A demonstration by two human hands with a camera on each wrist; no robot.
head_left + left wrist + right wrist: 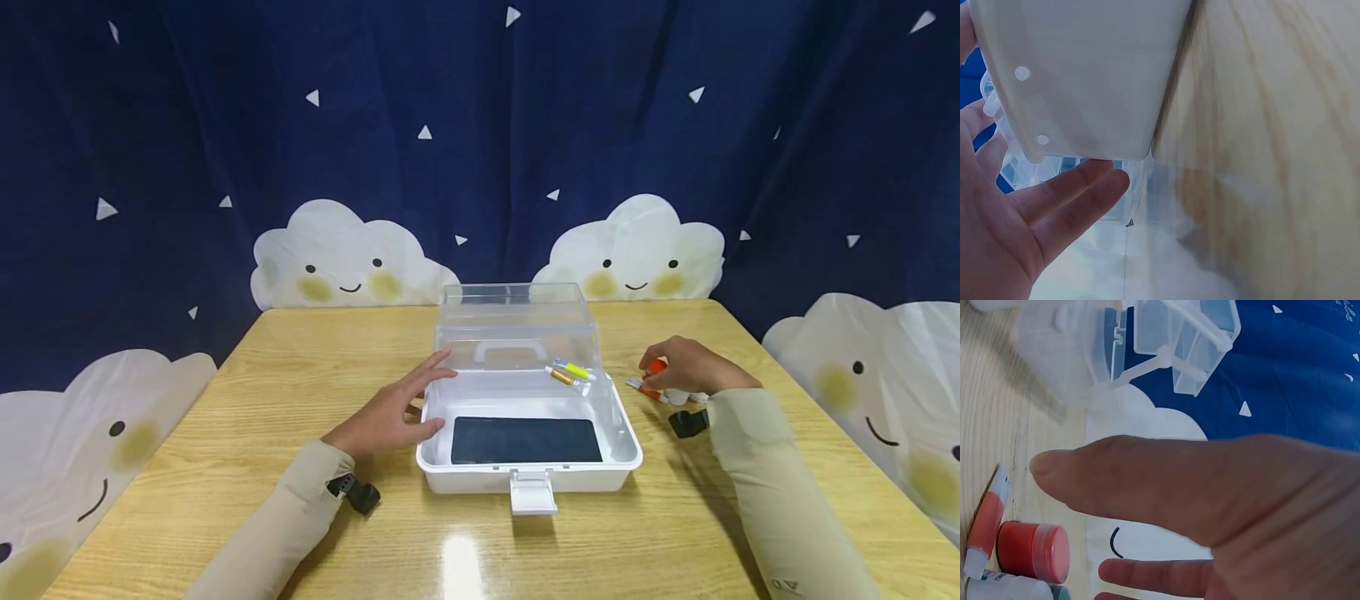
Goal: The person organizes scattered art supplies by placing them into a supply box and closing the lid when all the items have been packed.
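White storage box (525, 467) open mid-table, orange tubes (647, 390) beside right hand (686, 367)

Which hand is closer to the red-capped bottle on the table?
The right hand. It hovers directly over the red-capped bottle, right of the open white box. The left hand rests against the box's opposite, left side, with the box between it and the bottle.
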